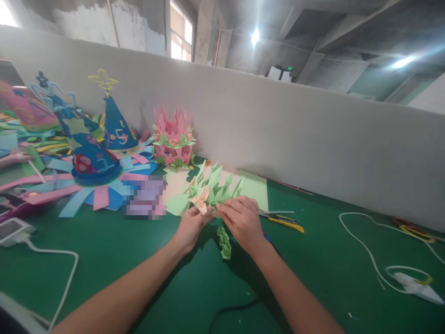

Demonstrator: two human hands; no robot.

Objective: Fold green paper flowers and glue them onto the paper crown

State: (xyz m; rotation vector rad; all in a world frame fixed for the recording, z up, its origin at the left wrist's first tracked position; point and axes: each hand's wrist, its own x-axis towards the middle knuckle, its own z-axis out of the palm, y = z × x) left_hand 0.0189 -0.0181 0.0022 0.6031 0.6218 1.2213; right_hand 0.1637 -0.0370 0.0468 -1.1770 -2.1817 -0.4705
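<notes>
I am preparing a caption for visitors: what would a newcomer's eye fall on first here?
Probably the green paper piece with a peach flower, held near the centre by the left hand and right hand. Behind it, to the left, a pink paper crown stands before the pale partition; farther left, blue cone hats rise among paper strips.

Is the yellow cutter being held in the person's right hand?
No, the yellow cutter lies on the green table, to the right of the right hand, which holds the folded-paper piece.
</notes>
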